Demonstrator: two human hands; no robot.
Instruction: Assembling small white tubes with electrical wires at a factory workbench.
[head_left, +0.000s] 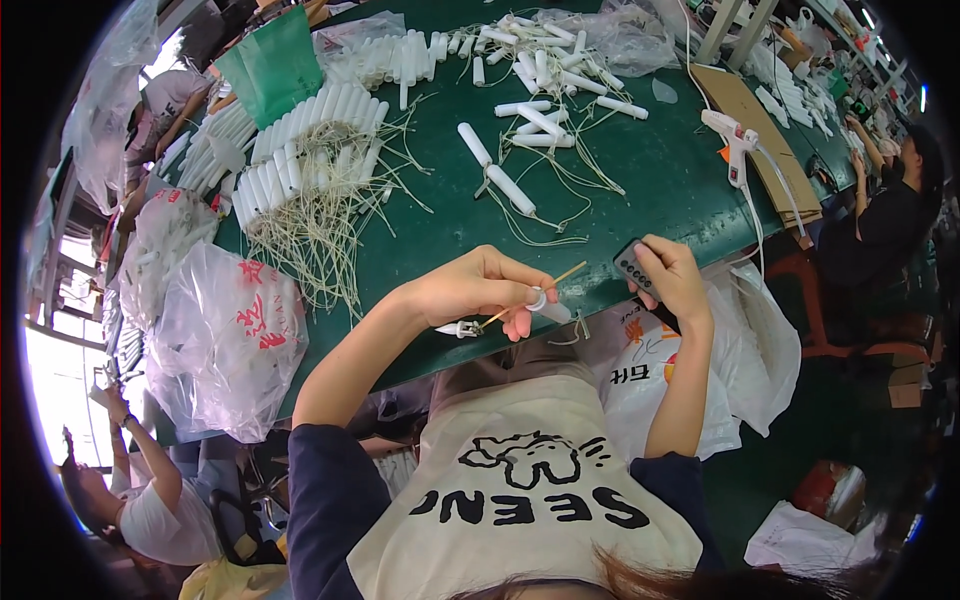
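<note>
My left hand point(490, 288) is closed around a thin wooden stick point(570, 273) and a small white tubular piece point(551, 311) with a ring-shaped end. Just below its fingers is another white piece point(455, 329) with small metal or electronic parts at its end; whether it joins the tubular piece is hidden. My right hand point(678, 280) grips a small dark remote control point(636, 270) with rows of round buttons, its thumb over the face. Both hands are above the near edge of the green table point(420, 265). Beyond them lie two white tubes point(510, 190) with thin wires.
Bundles of wired white tubes point(300, 135) lie at left, and a looser pile point(545, 65) farther back. A white glue gun point(738, 150) stands at right by cardboard point(765, 140). Plastic bags point(225, 340) flank the table. Co-workers point(885, 210) sit on either side.
</note>
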